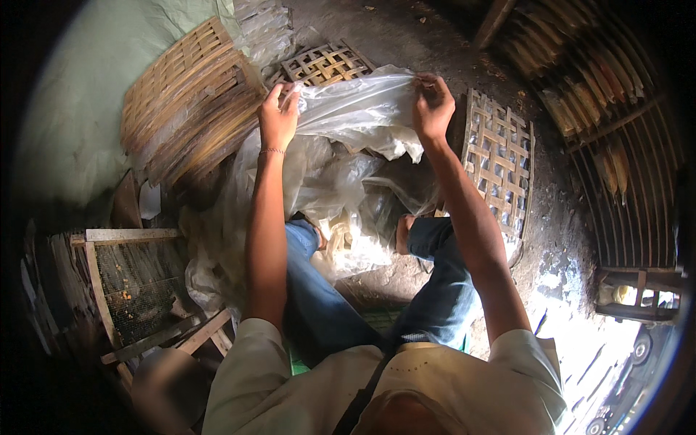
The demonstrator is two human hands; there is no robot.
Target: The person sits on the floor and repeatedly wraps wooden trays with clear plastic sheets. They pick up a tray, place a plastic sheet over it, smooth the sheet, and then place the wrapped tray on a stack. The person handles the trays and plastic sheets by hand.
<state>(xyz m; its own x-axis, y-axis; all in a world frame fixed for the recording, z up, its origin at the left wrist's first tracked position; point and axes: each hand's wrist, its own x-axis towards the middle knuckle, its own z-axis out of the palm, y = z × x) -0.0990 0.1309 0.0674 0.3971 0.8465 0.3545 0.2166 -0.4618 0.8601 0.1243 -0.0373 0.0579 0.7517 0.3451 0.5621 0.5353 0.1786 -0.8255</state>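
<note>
My left hand (278,110) and my right hand (433,107) are raised apart at the upper middle, each closed on an end of a crumpled clear plastic sheet (355,98) that stretches between them. Below the sheet, a loose heap of translucent plastic (333,199) spreads around my feet and toward the left. My forearms reach up from the lower edge on either side of my bent legs in blue jeans (435,275).
Stacked woven bamboo trays (177,87) stand upper left. Other woven trays lie behind (326,61) and at right (499,156). A wooden-framed mesh screen (138,283) is lower left. A slatted rack (623,217) lines the right; green sheeting (87,101) hangs at left.
</note>
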